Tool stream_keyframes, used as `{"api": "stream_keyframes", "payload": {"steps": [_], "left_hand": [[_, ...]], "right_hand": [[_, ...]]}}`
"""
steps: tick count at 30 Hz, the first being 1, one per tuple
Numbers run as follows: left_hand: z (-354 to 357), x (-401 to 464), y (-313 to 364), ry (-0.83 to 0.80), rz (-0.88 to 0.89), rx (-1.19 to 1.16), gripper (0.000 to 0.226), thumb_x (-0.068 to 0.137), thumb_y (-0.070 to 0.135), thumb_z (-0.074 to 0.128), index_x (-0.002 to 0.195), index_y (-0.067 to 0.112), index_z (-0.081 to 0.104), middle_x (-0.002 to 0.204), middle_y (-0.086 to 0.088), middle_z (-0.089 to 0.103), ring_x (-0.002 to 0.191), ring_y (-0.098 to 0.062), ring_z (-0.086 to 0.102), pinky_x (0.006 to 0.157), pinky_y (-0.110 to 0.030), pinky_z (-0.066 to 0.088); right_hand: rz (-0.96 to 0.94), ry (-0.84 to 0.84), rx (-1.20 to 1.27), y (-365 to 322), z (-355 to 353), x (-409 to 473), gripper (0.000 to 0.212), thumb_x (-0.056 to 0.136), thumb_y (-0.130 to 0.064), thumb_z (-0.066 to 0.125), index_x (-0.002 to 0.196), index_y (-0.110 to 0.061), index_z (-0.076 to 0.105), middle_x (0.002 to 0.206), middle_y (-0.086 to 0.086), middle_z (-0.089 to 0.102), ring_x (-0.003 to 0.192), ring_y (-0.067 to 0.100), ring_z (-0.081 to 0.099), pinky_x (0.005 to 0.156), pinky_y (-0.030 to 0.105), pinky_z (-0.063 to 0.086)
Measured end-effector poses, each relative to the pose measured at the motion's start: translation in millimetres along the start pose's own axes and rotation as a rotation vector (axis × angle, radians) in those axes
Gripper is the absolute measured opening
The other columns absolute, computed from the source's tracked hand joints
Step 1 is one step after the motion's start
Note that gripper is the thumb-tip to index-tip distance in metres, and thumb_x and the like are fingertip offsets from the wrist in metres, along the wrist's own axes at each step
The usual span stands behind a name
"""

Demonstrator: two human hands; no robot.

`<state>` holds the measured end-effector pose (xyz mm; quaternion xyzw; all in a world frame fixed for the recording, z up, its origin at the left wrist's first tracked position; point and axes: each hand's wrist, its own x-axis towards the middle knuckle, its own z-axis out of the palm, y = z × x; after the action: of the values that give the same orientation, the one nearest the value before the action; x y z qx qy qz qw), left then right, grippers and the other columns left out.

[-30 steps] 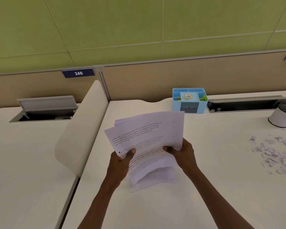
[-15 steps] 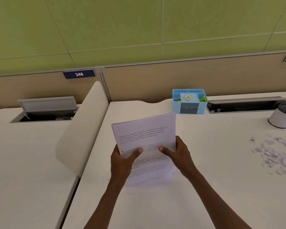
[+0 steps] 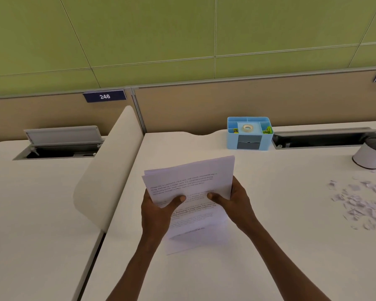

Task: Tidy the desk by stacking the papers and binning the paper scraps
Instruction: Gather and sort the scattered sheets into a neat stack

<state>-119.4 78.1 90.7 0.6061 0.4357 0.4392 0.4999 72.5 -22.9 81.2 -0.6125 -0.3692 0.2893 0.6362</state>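
Observation:
A stack of printed white papers [image 3: 191,183] stands tilted on its lower edge on the white desk [image 3: 280,246], in the middle of the view. My left hand [image 3: 159,211] grips its left side with the thumb on the front sheet. My right hand [image 3: 234,200] grips the right side the same way. The sheets are nearly squared, with slight offsets at the top left corner. A scatter of small white paper scraps [image 3: 360,203] lies on the desk at the far right. A small white bin with a dark mesh top [image 3: 369,155] stands behind the scraps.
A light blue desk organiser [image 3: 249,133] with a tape roll sits at the back. An open cable tray [image 3: 319,139] runs to its right. A rounded white divider [image 3: 109,170] separates the left desk, which has another open cable hatch [image 3: 61,142].
The fanned, loose sheets have been pulled together into a nearly even stack. Both hands moved closer in on the stack's sides and it now stands more upright.

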Motion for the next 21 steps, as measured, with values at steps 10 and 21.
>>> {"api": "stream_keyframes", "payload": {"steps": [10, 21], "left_hand": [[1.9, -4.4, -16.5, -0.042, -0.024, 0.015, 0.062, 0.057, 0.029, 0.094, 0.111, 0.023, 0.064, 0.096, 0.01, 0.072, 0.088, -0.004, 0.067, 0.061, -0.017, 0.055], [-9.4, 0.1, -25.6, -0.118, -0.126, -0.026, 0.038, 0.068, 0.016, 0.09, 0.1, 0.022, 0.071, 0.092, 0.006, 0.077, 0.081, -0.005, 0.072, 0.061, -0.018, 0.056]], "right_hand": [[0.042, -0.031, 0.037, 13.8, 3.2, -5.9, 0.04, 0.082, -0.008, 0.073, 0.117, -0.022, 0.06, 0.107, -0.008, 0.071, 0.096, 0.009, 0.068, 0.074, 0.02, 0.056], [0.049, -0.028, -0.121, 28.2, 8.7, -7.4, 0.034, 0.082, -0.005, 0.071, 0.114, -0.014, 0.062, 0.104, -0.004, 0.071, 0.09, 0.005, 0.067, 0.068, 0.01, 0.051]]}}
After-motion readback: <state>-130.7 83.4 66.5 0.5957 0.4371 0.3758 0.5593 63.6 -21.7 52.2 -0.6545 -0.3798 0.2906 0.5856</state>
